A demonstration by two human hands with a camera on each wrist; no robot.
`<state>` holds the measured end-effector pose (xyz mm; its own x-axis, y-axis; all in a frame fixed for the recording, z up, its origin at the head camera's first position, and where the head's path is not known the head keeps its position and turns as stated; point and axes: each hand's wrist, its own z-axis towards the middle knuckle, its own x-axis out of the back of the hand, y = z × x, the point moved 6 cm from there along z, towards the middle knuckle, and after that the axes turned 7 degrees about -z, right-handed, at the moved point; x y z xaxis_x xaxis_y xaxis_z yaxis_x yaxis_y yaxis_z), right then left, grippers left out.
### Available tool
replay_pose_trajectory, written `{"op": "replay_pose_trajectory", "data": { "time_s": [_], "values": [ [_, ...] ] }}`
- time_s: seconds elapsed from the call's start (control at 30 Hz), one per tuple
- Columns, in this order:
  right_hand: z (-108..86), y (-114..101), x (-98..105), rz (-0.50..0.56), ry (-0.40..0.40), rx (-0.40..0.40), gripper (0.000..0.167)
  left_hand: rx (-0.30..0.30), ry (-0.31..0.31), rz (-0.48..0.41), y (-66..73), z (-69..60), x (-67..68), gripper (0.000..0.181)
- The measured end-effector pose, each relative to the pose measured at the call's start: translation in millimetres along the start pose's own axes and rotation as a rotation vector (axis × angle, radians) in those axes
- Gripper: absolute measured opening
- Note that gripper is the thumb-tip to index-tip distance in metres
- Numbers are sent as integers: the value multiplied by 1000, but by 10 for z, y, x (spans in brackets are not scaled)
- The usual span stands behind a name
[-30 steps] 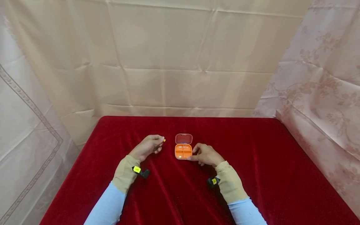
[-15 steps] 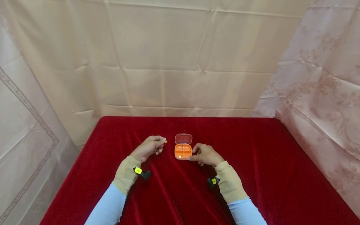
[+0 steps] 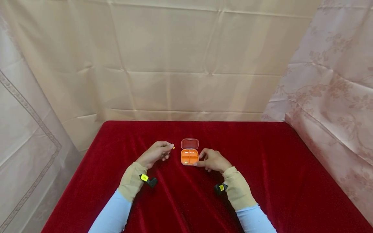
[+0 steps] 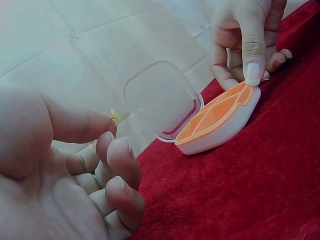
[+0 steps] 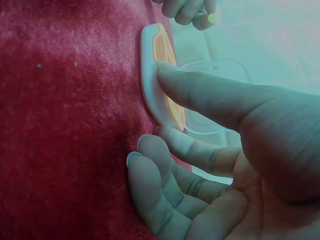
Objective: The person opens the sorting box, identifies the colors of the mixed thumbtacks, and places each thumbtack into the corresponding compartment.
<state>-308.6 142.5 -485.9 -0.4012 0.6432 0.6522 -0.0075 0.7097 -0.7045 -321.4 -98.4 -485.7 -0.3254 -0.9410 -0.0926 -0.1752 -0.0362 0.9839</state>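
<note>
Between thumb and forefinger my left hand (image 3: 155, 154) pinches a small yellow pill (image 3: 174, 148), just left of the pill box. The pill also shows at those fingertips in the left wrist view (image 4: 116, 115). The orange and white pill box (image 4: 215, 142) stands on the cloth, divided into compartments, its clear lid (image 3: 190, 143) raised at the back. A tiny pale yellowish piece (image 3: 186, 162) lies in the front-left compartment. My right hand (image 3: 215, 160) holds the box at its right side: the thumb presses the front-right rim and the forefinger is by the side wall.
Dark red velvet cloth (image 3: 262, 181) covers the table around both hands. A beige curtain (image 3: 186, 81) hangs behind the far edge, with patterned pale drapes (image 3: 335, 81) at the sides. Each wrist carries a small black camera (image 3: 151, 182).
My left hand has shifted slightly right and a little nearer the body, bringing the pinched pill closer to the box. The right hand and the box stay practically still.
</note>
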Motion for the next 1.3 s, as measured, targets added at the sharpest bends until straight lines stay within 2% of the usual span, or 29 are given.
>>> {"op": "replay_pose_trajectory", "data": {
  "time_s": [0.63, 1.07, 1.3],
  "values": [
    [8, 3, 2, 9, 6, 9, 34, -18, -6, 73, 4, 9, -26, 37],
    [28, 2, -5, -4, 12, 17, 33, -26, 4, 81, -2, 18, -22, 38],
    [29, 4, -13, 7, 11, 17, 32, -37, 15, 123, -26, 35, -46, 35]
  ]
}}
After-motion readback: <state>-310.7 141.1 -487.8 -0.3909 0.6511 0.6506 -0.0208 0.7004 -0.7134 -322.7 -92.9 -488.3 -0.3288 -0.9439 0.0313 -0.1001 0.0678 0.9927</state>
